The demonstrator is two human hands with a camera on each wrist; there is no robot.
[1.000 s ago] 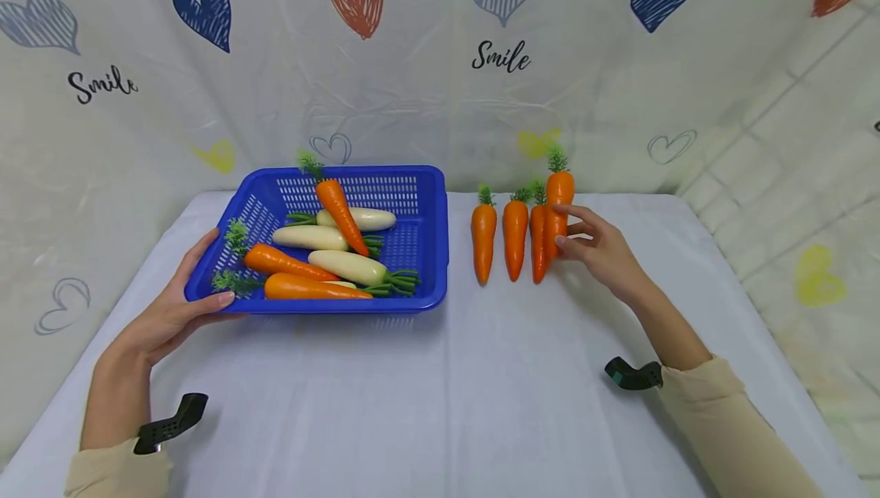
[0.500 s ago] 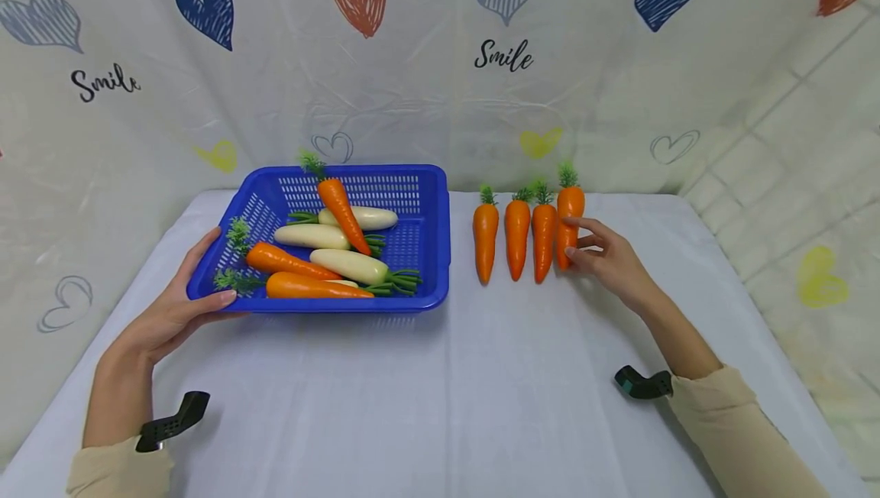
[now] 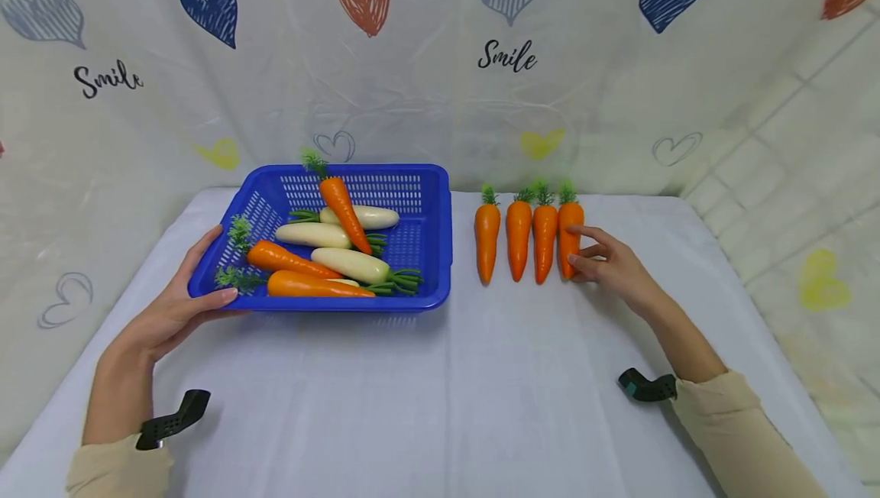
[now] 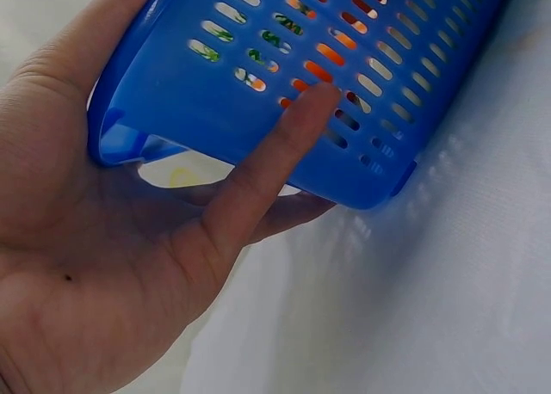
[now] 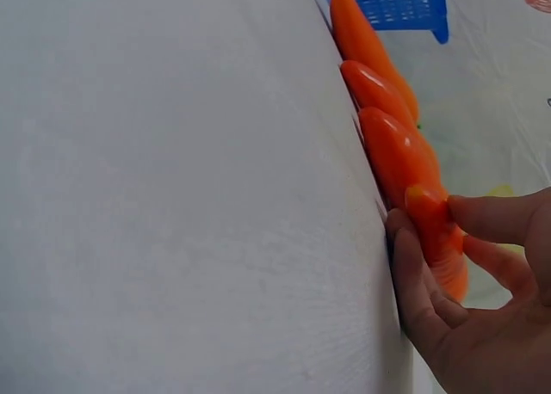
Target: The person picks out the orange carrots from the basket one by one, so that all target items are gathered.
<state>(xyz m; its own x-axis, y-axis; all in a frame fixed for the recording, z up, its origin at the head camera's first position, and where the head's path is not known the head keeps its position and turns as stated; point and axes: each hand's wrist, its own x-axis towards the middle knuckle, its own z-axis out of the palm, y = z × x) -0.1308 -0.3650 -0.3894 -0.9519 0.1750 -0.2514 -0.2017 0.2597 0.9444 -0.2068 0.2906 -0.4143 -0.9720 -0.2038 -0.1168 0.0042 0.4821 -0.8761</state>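
Note:
My left hand grips the front left corner of a blue plastic basket. In the left wrist view, fingers lie against the slotted outer wall. Several carrots and white radishes lie inside, among them a slanted carrot and a white radish. Right of the basket, carrots form a row on the table, tops to the back. My right hand pinches the rightmost carrot between thumb and fingers; the right wrist view shows this carrot's tip between them. Beside it lies another carrot.
A white cloth covers the table. Behind it hangs a pale sheet printed with hearts and "Smile". At the row's left end lies a carrot, a short gap from the basket, with another carrot beside it.
My right hand has moved the pinched carrot right, off its neighbour, then down and toward me, so it now lies in line with the row. The left hand and basket stay put.

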